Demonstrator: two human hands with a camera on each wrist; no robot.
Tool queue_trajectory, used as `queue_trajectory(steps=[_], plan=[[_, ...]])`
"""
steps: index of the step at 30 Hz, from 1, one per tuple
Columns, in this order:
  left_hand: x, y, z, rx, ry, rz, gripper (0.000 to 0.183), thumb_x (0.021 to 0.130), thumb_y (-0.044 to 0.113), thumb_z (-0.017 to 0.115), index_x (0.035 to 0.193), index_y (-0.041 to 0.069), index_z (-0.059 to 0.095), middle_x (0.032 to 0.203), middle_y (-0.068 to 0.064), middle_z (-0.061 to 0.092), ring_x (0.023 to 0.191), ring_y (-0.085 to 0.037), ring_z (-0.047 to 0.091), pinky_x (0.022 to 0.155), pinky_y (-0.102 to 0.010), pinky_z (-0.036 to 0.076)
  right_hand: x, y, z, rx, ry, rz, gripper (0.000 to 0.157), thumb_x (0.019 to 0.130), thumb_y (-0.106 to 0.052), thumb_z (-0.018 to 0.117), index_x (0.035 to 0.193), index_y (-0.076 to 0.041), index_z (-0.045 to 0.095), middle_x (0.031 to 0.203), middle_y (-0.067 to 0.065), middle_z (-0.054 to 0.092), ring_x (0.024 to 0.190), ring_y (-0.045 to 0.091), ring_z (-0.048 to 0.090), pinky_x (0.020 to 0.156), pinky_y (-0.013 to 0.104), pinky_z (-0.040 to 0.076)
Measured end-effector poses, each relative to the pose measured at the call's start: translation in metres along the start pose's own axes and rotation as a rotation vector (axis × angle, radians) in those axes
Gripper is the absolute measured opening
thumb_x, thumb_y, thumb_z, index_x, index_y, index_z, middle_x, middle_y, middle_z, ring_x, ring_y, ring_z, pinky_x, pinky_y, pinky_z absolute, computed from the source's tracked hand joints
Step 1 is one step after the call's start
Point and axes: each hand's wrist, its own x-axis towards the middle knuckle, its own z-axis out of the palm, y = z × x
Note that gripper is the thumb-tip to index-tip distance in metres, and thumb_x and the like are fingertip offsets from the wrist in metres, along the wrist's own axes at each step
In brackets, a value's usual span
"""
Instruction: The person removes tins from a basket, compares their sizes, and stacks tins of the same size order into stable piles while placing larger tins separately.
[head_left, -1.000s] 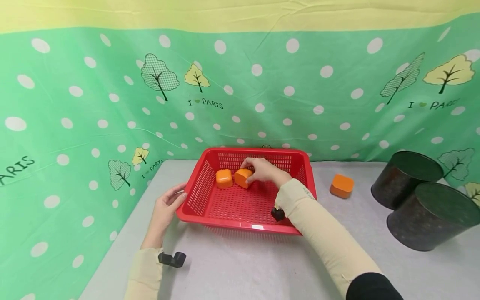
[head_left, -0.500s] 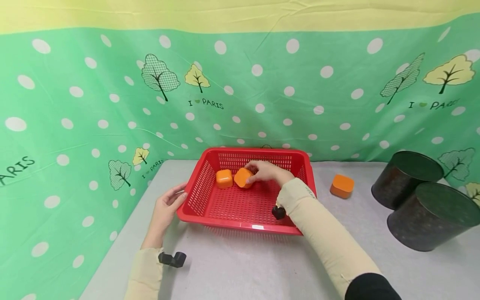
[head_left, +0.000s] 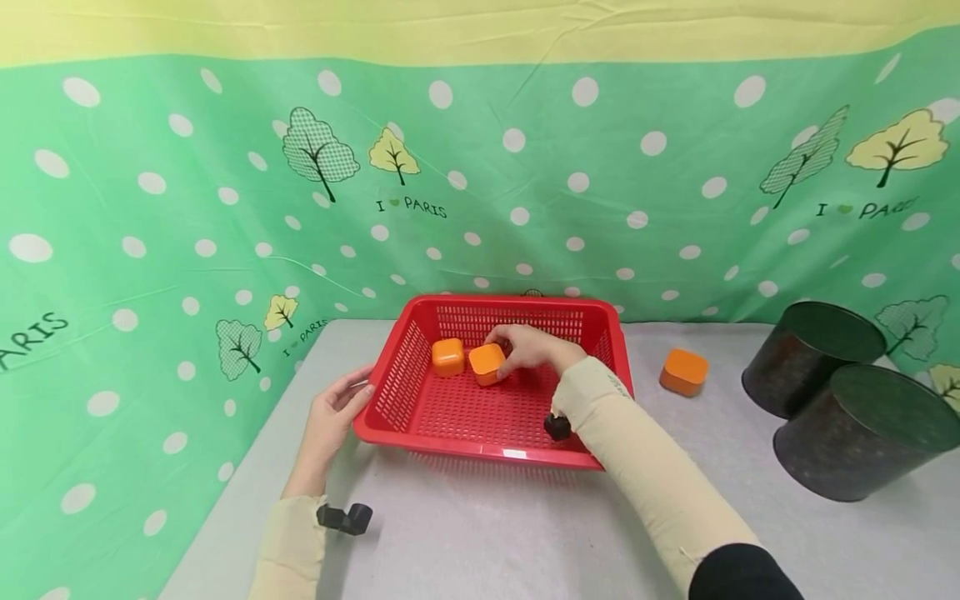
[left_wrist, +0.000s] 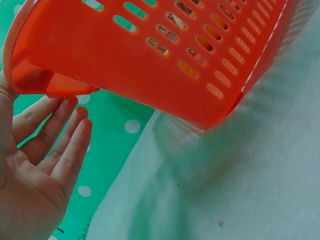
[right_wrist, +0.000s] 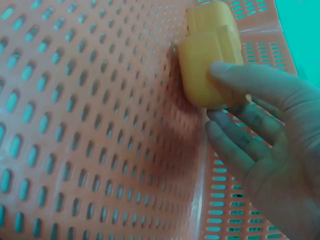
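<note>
A: Nearest us, what is the left hand (head_left: pixel 335 410) doing?

B: Touching the red basket (head_left: pixel 450 447) at its left rim. The fingers are loosely extended, not clenched; I'd guess it is steadying things.

A: And right of the basket?

B: The loose orange box (head_left: pixel 684 372), sitting on the desk (head_left: pixel 465 533), well apart from the rim.

A: Further in?

B: The right hand (head_left: pixel 528 346) grasps the held orange box (head_left: pixel 486 364), thumb on the near side, fingers round the far side. It is inside the basket, towards the back, a little left of centre.

A: What has just changed?

B: Within the last 1 second that box went from tilted to level, flat face up. I'd judge it nearly placed, only not let go.

A: Beyond it?

B: Just beside it, on the left, the glossy orange box (head_left: pixel 448 357). So 2 are inside, 1 outside. The green dotted cloth (head_left: pixel 517 250) hangs behind everything.
</note>
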Motion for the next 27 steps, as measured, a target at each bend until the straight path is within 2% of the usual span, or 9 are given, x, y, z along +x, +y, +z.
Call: queue_trajectory(steps=[9, 13, 18, 27], plan=[[0.000, 0.000, -0.001, 0.011, -0.012, 0.024, 0.050, 0.100, 0.028, 0.062, 0.143, 0.005, 0.052, 0.143, -0.021, 0.055, 0.105, 0.012, 0.061, 0.088, -0.011, 0.052, -0.011, -0.016, -0.009, 0.193, 0.055, -0.117, 0.052, 0.084, -0.010, 0.075, 0.130, 0.000, 0.052, 0.126, 0.017, 0.058, 0.114, 0.029, 0.060, 0.103, 0.039, 0.051], [-0.001, 0.001, -0.001, 0.003, -0.007, 0.026, 0.048, 0.100, 0.025, 0.061, 0.142, 0.005, 0.053, 0.144, -0.023, 0.054, 0.104, 0.011, 0.061, 0.087, -0.011, 0.052, -0.014, -0.024, -0.013, 0.253, 0.088, -0.147, 0.052, 0.085, -0.010, 0.074, 0.132, -0.001, 0.052, 0.127, 0.016, 0.059, 0.113, 0.028, 0.060, 0.100, 0.037, 0.052], [-0.001, 0.001, -0.001, 0.001, -0.010, 0.016, 0.049, 0.100, 0.027, 0.061, 0.143, 0.006, 0.052, 0.145, -0.021, 0.054, 0.106, 0.011, 0.061, 0.087, -0.010, 0.051, -0.023, -0.032, -0.021, 0.289, 0.161, -0.185, 0.051, 0.087, -0.010, 0.073, 0.133, -0.002, 0.053, 0.127, 0.015, 0.061, 0.114, 0.027, 0.060, 0.098, 0.036, 0.052], [-0.001, -0.001, -0.001, -0.001, -0.016, 0.035, 0.049, 0.100, 0.026, 0.061, 0.143, 0.005, 0.052, 0.144, -0.022, 0.054, 0.106, 0.011, 0.061, 0.087, -0.010, 0.051, -0.056, -0.040, -0.041, 0.308, 0.301, -0.207, 0.051, 0.090, -0.015, 0.073, 0.136, -0.004, 0.054, 0.126, 0.015, 0.062, 0.111, 0.027, 0.062, 0.093, 0.034, 0.053]])
